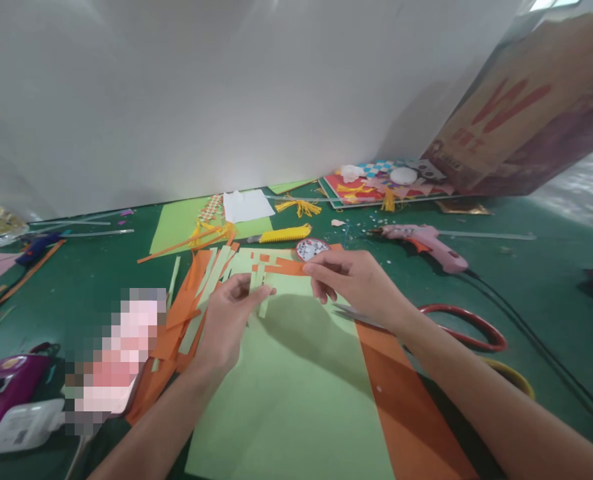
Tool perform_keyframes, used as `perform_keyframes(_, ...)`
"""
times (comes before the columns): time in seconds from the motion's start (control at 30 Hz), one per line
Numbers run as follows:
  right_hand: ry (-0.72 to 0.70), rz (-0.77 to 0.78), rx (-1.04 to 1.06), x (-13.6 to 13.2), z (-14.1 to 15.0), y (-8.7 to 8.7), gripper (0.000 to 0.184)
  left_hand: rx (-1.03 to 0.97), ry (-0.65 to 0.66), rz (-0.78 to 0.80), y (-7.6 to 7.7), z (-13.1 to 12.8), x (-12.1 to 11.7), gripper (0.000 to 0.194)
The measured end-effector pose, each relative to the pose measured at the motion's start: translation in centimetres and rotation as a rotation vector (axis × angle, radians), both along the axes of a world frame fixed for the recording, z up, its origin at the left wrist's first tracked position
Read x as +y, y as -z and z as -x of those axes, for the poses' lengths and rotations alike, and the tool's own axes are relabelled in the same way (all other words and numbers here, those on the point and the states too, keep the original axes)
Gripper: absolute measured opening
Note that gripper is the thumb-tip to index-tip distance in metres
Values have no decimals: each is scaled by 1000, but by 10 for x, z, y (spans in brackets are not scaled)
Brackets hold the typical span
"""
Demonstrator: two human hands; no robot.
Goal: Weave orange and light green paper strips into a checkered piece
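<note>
My left hand (232, 313) is closed on light green paper strips (262, 303), with the thumb over them. Orange strips cross the green ones at their upper end. My right hand (352, 285) pinches the right end of an orange paper strip (285, 267) between thumb and forefinger. Beneath both hands lies a large light green paper sheet (296, 407), partly over an orange sheet (401, 393). A pile of cut orange and green strips (181, 320) sits left of my left hand. Under my right forearm are scissors with red handles (481, 327), partly hidden.
A pink glue gun (426, 243) with a black cord lies at right. The yellow utility knife (285, 233) and a small round dish (312, 249) are beyond my hands. At left are a blurred phone (121, 360) and a purple tool (16, 380). A paper bag (526, 107) stands back right.
</note>
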State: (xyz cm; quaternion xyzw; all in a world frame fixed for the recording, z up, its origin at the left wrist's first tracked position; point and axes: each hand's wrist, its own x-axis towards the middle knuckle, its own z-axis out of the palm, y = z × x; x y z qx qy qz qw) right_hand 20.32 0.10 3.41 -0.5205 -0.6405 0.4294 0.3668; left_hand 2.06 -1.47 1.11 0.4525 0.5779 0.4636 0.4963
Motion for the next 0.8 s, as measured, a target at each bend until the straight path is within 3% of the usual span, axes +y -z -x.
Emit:
perform_keyframes(0.17,-76,-24,-86,2,-4,-1,32,-21,201,69,-11,2,-4,25)
perform_keyframes(0.3,-163,62,-92,-1,3,-4,25,123,171,49,-15,5,-5,44)
perform_keyframes(0.47,-147,36,-109,-1,4,-5,25,26,173,29,-10,5,-5,29)
perform_keyframes(0.6,-180,-74,-155,1,3,-4,23,-15,161,-28,-10,1,-6,21)
perform_keyframes(0.8,-219,-85,-146,-2,9,4,22,119,204,-21,-9,-3,-10,24)
